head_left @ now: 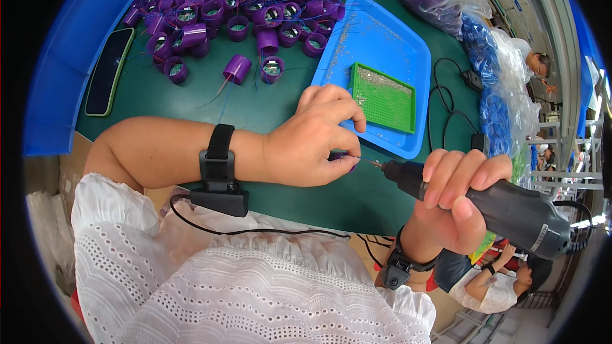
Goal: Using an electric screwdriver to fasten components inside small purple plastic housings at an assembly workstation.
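Observation:
My left hand (pixel 309 137) is closed, pinching a small purple part (pixel 336 155) that its fingers mostly hide. In my right hand (pixel 462 197) lies a black electric screwdriver (pixel 526 216), held almost level. Its thin bit (pixel 372 163) points left and reaches the purple part at my left fingertips; whether a screw sits on the tip is too small to tell. Just beyond my left hand, a green perforated tray (pixel 389 116) with tiny metal pieces lies inside a blue tray (pixel 382 22).
Many purple cups (pixel 237 69) with circuit boards and thin wires are heaped at the far left. A phone (pixel 109 71) lies beside a blue bin (pixel 54 76). Black cables (pixel 441 92) and plastic bags (pixel 494 92) line the right side. Other people (pixel 491 283) sit at the right.

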Action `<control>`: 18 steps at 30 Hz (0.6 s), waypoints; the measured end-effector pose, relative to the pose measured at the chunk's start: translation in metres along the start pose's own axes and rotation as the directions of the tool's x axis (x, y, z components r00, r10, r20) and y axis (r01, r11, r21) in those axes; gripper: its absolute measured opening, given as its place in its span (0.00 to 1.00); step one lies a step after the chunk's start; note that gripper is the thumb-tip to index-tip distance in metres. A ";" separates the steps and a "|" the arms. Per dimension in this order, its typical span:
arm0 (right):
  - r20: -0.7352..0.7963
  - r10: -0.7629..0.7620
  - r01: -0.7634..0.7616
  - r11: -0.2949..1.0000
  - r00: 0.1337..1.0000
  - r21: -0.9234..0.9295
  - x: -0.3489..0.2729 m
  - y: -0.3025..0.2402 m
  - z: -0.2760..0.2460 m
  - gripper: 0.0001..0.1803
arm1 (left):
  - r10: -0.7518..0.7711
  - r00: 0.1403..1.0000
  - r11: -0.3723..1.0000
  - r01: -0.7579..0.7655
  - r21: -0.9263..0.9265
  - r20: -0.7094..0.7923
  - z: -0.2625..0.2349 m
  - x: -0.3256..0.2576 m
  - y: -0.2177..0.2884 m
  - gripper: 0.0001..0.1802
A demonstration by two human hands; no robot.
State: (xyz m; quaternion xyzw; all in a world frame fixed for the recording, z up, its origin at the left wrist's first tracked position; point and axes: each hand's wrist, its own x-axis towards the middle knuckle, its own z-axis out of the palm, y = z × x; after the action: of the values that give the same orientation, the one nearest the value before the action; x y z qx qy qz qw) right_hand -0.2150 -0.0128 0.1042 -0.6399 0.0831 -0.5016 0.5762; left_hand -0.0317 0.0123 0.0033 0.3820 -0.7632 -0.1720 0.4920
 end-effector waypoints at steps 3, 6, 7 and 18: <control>0.000 0.003 -0.003 1.000 1.000 -0.017 -0.001 0.000 0.001 0.16 | 0.004 1.000 1.000 -0.004 -0.002 -0.005 0.000 -0.001 -0.001 0.04; -0.004 0.015 -0.015 0.999 1.000 -0.029 0.000 -0.001 0.002 0.16 | 0.007 1.000 1.000 -0.007 0.001 -0.005 0.000 -0.001 -0.001 0.04; -0.006 0.018 -0.018 0.999 1.000 -0.032 0.000 -0.001 0.002 0.16 | 0.008 1.000 1.000 -0.008 0.006 -0.002 0.000 -0.001 -0.001 0.04; 0.012 0.023 -0.022 0.999 1.000 -0.040 0.001 0.001 0.002 0.16 | 0.018 1.000 1.000 -0.018 0.016 0.008 0.001 -0.001 -0.004 0.07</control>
State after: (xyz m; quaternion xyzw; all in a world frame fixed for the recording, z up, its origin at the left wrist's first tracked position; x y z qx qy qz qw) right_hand -0.2125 -0.0122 0.1039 -0.6534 0.0968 -0.4894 0.5694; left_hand -0.0311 0.0103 -0.0002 0.3785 -0.7699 -0.1629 0.4873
